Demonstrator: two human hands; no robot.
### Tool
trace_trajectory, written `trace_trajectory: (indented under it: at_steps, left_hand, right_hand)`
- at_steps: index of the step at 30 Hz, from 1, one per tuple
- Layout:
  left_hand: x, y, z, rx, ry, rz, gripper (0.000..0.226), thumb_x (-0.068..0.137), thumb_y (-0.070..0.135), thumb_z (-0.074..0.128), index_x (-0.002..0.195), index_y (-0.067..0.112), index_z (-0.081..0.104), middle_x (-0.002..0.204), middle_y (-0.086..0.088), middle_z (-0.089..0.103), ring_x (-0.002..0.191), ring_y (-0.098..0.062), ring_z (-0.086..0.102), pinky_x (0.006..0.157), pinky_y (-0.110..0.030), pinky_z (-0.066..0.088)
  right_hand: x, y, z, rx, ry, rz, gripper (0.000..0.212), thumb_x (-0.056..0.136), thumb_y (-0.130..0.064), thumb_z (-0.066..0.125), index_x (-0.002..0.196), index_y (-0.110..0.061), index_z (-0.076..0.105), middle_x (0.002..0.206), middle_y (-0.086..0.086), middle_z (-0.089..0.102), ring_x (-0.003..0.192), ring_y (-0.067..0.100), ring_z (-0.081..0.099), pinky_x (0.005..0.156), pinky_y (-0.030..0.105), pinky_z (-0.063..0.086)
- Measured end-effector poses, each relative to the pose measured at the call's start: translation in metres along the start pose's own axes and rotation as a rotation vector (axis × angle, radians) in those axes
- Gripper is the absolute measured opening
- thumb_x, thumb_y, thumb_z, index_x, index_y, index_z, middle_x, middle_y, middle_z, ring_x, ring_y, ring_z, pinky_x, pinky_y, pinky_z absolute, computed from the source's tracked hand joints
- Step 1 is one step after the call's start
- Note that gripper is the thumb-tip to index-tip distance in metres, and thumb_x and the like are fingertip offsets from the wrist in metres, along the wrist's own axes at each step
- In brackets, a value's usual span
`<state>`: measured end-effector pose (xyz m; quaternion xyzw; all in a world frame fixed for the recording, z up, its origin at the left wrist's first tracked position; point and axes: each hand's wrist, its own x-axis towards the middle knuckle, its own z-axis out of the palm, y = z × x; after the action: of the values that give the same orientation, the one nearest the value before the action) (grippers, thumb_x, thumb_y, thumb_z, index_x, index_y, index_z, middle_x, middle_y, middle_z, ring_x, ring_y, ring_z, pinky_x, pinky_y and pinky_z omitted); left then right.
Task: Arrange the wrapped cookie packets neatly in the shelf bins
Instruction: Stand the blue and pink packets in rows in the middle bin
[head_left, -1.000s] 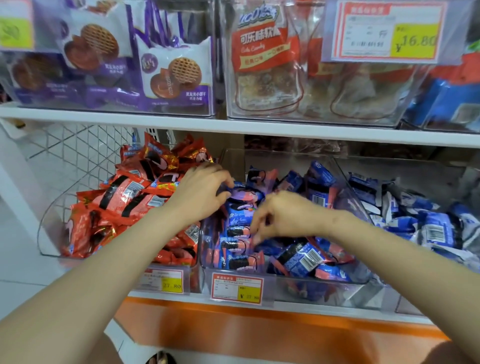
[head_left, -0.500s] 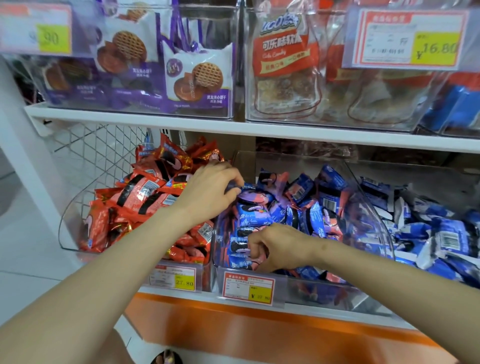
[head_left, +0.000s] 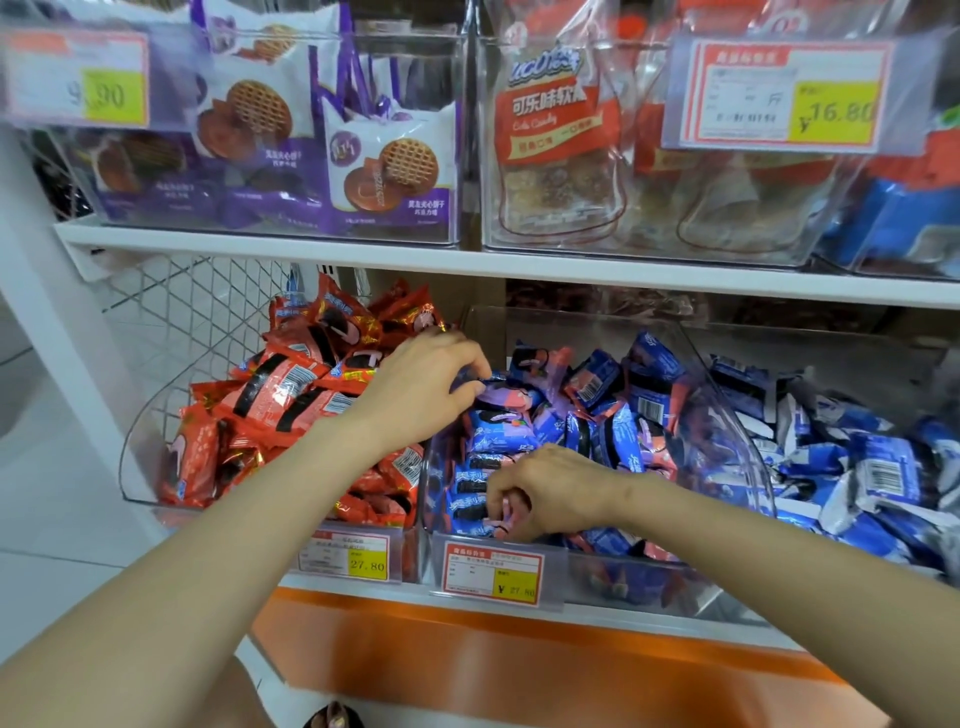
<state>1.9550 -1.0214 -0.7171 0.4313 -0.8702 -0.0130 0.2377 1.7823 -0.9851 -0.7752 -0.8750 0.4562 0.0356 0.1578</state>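
Note:
A clear middle bin on the lower shelf holds several blue-and-pink cookie packets. My left hand reaches over its left wall and pinches a packet at the top of a stacked row. My right hand is low at the bin's front, fingers curled round a packet at the bottom of that row. Red cookie packets fill the bin on the left. Blue-and-white packets fill the bin on the right.
The upper shelf hangs close above the bins, carrying clear boxes of purple waffle-cookie bags and red candy bags. Price tags clip to the bin fronts. A white post and wire mesh stand at left.
My right hand has slid down from the middle of the blue bin to its front and closed on a packet. My left hand stays at the top of the row. The view has shifted left.

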Motion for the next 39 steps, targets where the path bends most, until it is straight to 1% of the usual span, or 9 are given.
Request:
trace_trajectory:
  at_steps: [3,8,12,16,23,27,30,35,39]
  left_hand:
    - [-0.001,-0.002,-0.001,-0.004,0.004,-0.001,0.016,0.089,0.022,0.059,0.103,0.017,0.065,0.105,0.000,0.061,0.104,-0.020,0.050,0.085,-0.031,0.037]
    - [-0.003,-0.007,0.000,-0.012,0.012,0.005,0.015,0.088,0.020,0.060,0.102,0.016,0.065,0.107,0.000,0.062,0.106,-0.018,0.050,0.084,-0.029,0.035]
    - [-0.003,-0.010,-0.002,-0.010,0.020,0.006,0.015,0.088,0.020,0.060,0.101,0.017,0.065,0.106,0.001,0.062,0.106,-0.018,0.050,0.084,-0.029,0.036]
    - [-0.003,-0.012,-0.003,-0.004,0.029,0.010,0.015,0.088,0.021,0.061,0.101,0.017,0.066,0.107,0.001,0.062,0.107,-0.018,0.050,0.084,-0.028,0.036]
    - [-0.003,-0.006,0.000,0.008,-0.029,0.036,0.017,0.088,0.023,0.061,0.103,0.018,0.065,0.106,0.001,0.061,0.106,-0.019,0.048,0.086,-0.029,0.033]
    - [-0.005,0.003,0.002,0.093,-0.200,0.139,0.017,0.085,0.033,0.063,0.100,0.023,0.063,0.097,0.011,0.057,0.099,-0.011,0.047,0.091,-0.028,0.032]
    - [-0.007,0.012,0.007,0.209,-0.325,0.241,0.020,0.084,0.040,0.063,0.096,0.024,0.061,0.093,0.014,0.054,0.099,-0.008,0.046,0.086,-0.022,0.025]
    - [-0.007,0.019,0.018,0.311,-0.573,0.293,0.034,0.074,0.052,0.068,0.090,0.024,0.056,0.097,0.008,0.063,0.097,-0.014,0.054,0.077,-0.028,0.026]
    - [-0.003,0.025,0.030,0.515,-0.708,0.349,0.043,0.072,0.051,0.069,0.097,0.021,0.054,0.102,-0.001,0.063,0.098,-0.024,0.056,0.084,-0.033,0.039]
  right_hand:
    - [0.002,0.000,0.003,-0.025,0.012,-0.011,0.015,0.082,-0.031,0.069,0.078,-0.027,0.055,0.065,-0.017,0.046,0.068,0.008,0.046,0.074,0.021,0.027]
    - [0.010,-0.001,0.007,-0.080,0.077,-0.034,0.041,0.079,-0.031,0.072,0.058,-0.028,0.037,0.060,-0.016,0.042,0.064,0.009,0.042,0.077,0.023,0.026]
    - [0.011,-0.004,-0.001,-0.199,0.148,-0.048,0.046,0.078,-0.045,0.070,0.059,-0.027,0.032,0.061,-0.014,0.038,0.067,0.011,0.039,0.073,0.026,0.020]
    - [0.009,-0.006,0.003,-0.307,0.167,-0.087,0.043,0.082,-0.044,0.065,0.062,-0.027,0.032,0.063,-0.012,0.037,0.064,0.010,0.033,0.073,0.027,0.015]
    - [0.006,-0.009,0.005,-0.297,0.161,-0.087,0.028,0.084,-0.041,0.063,0.075,-0.022,0.044,0.068,-0.009,0.045,0.069,0.012,0.039,0.076,0.030,0.023]
    - [-0.001,-0.007,-0.002,-0.303,0.150,-0.075,0.029,0.081,-0.048,0.064,0.091,-0.023,0.055,0.082,-0.005,0.061,0.081,0.017,0.050,0.077,0.031,0.024]
    - [-0.018,-0.001,-0.023,-0.255,0.200,-0.021,0.042,0.075,-0.056,0.066,0.104,-0.026,0.059,0.074,-0.013,0.053,0.085,0.012,0.051,0.077,0.026,0.022]
    - [-0.063,0.028,-0.054,-0.068,0.445,0.090,0.026,0.077,-0.045,0.071,0.094,-0.025,0.065,0.068,-0.011,0.062,0.071,0.002,0.051,0.072,0.026,0.038]
    - [-0.090,0.055,-0.059,0.072,0.541,0.201,0.015,0.074,-0.040,0.075,0.083,-0.031,0.066,0.062,-0.016,0.058,0.063,-0.001,0.053,0.069,0.034,0.049]
